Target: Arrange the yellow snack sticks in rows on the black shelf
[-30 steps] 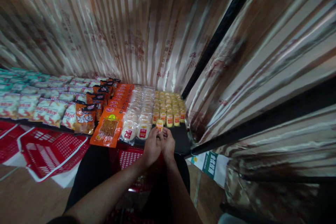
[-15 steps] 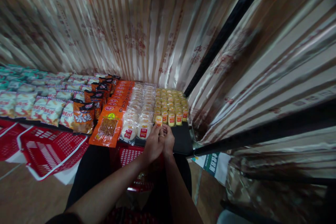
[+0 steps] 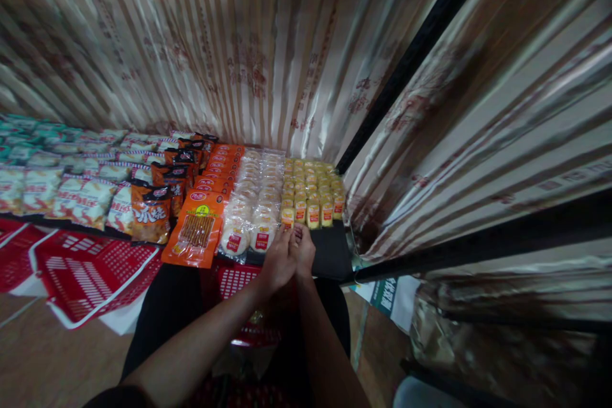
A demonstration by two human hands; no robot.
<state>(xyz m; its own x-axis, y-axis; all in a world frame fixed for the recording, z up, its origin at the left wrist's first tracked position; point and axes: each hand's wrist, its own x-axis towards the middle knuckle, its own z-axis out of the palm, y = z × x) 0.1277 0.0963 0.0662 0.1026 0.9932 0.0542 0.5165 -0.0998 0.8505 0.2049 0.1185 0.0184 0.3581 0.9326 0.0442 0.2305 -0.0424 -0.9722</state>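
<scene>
My left hand and my right hand are together at the shelf's front edge, fingers closed and touching. The fingertips of the left one press on the lower end of a small yellow snack pack with an orange-red label, at the front left of its block. Whatever lies between the right hand's curled fingers is hidden. Behind and beside stand rows of similar yellow packs. Left of them lie clear-wrapped round white crackers, then orange bags of brown sticks.
White-and-blue snack bags and brown bags fill the shelf further left. Red baskets stand below it, one of them between my legs. A black post and foil-like sheeting border the shelf.
The front left yellow pack has gone slightly back, closer in line with its neighbours. My hands remain together and have shifted slightly.
</scene>
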